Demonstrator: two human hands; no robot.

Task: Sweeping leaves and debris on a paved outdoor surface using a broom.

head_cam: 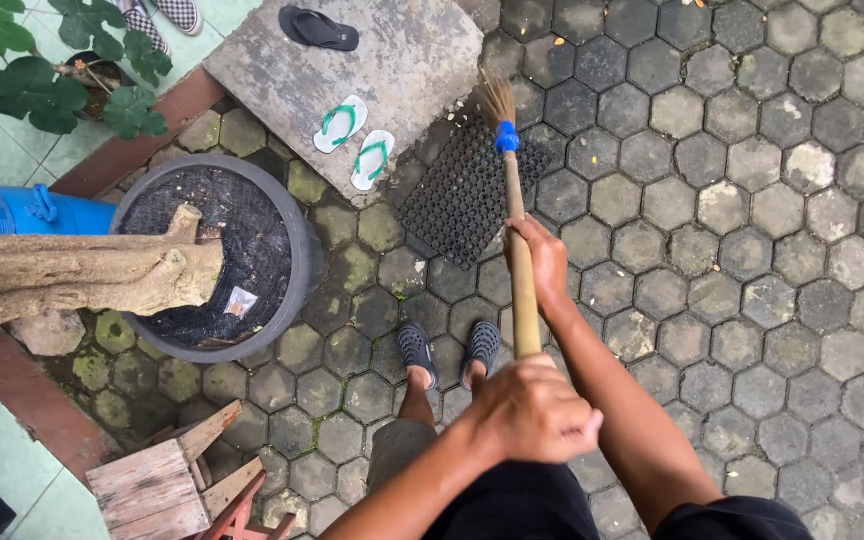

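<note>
Broom (518,240), gripped by left hand (532,412) at the handle's top and right hand (544,262) midway, sweeps at the black mat (457,200) upper centre; next seems a steady pull across the pavers (752,250).

One broom (520,250), held by two hands: left (532,412) and right (544,262). One black mat (457,195), one round pot (297,260), one blue drum (12,212), one wooden stool (157,485). Two green-strapped sandals (357,142), one black sandal (318,28), two checkered shoes (162,15).
</note>
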